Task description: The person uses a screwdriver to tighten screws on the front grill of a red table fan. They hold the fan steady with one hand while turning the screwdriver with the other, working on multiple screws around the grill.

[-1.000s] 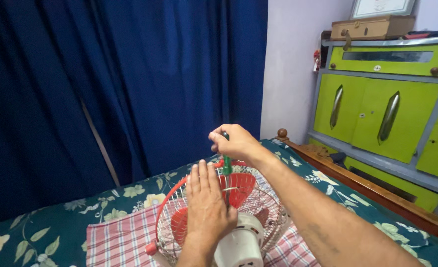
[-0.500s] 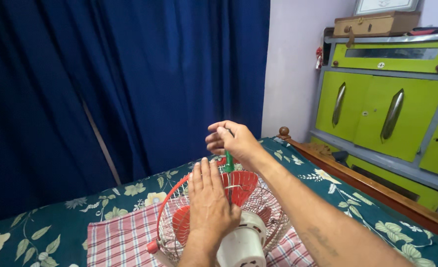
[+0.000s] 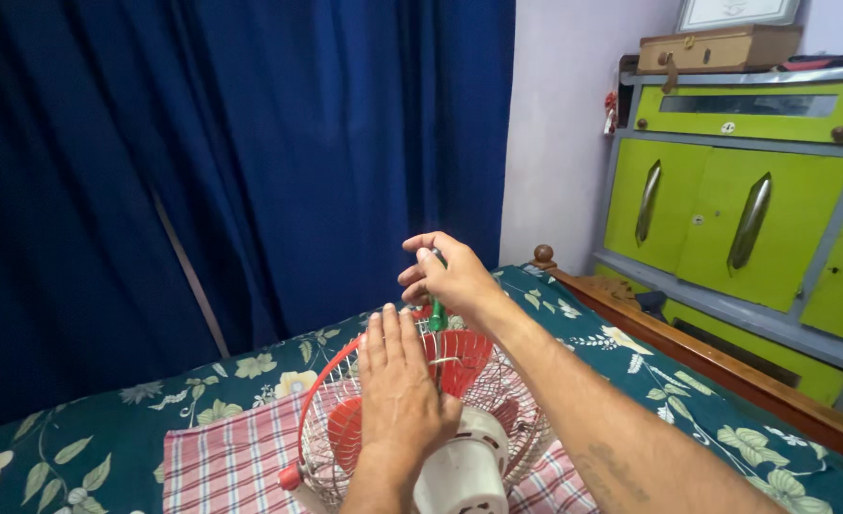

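A dark blue curtain [image 3: 250,162] in heavy vertical folds filled the back of the room, meeting a pale lilac wall [image 3: 574,133] on the right. Against that wall stood a lime-green metal cabinet [image 3: 745,209] with long chrome handles and a grey frame, and a brown box [image 3: 716,48] sat on top of it. A bed took up the foreground, covered by a teal sheet [image 3: 88,438] printed with pale flowers and leaves; its polished wooden side rail [image 3: 726,366] ran diagonally toward a rounded knob at the corner, leaving only a narrow strip between bed and cabinet. To the left the sheet lay open and flat right up to the curtain.

A red-and-white checked cloth [image 3: 222,457] was spread on the sheet, and on it rested a small table fan [image 3: 460,419], face down, with a thin wire cage, a red plastic rim, red blades and a smooth white motor housing. The left hand [image 3: 398,390] lay flat on the back of the cage, fingers straight and together, pressing on the wires rather than gripping them. The right hand [image 3: 445,276] hovered just above the far rim of the fan, its fingers curled tight around the top of a green-handled screwdriver [image 3: 436,314], which stood nearly upright with its lower end at the cage.
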